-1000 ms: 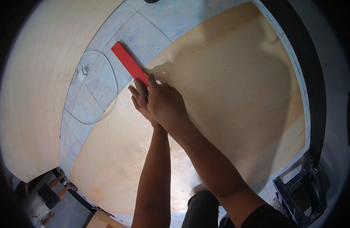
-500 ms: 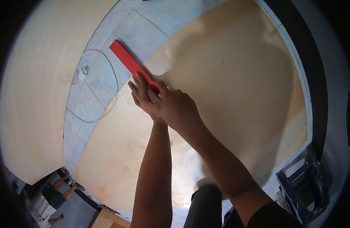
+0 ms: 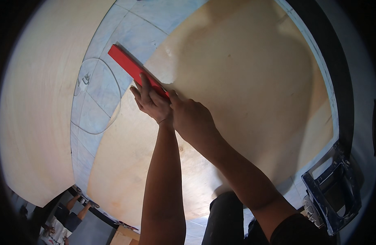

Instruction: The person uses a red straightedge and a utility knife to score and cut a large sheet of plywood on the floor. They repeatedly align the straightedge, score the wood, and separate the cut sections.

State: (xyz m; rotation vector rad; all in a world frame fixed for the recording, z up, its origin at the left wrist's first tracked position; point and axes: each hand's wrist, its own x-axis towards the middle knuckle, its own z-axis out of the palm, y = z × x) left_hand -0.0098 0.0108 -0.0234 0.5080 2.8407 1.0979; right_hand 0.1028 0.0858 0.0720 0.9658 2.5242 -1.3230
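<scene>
Left grip (image 3: 154, 105) lies spread on red bar (image 3: 126, 59) across wooden sheet (image 3: 245, 90)'s upper-left edge; right grip (image 3: 193, 118) adjacent, can't tell hold

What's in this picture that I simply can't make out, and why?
All in the head view:
Near part of the red bar: covered by the left hand and right hand.
Right hand's fingertips: hidden by the hand itself.
Small item inside the cable loop: too small and blurred to identify.
Pale sheet at far left: cut off by the top edge.
Person at lower left: too small and dim for detail.
</scene>
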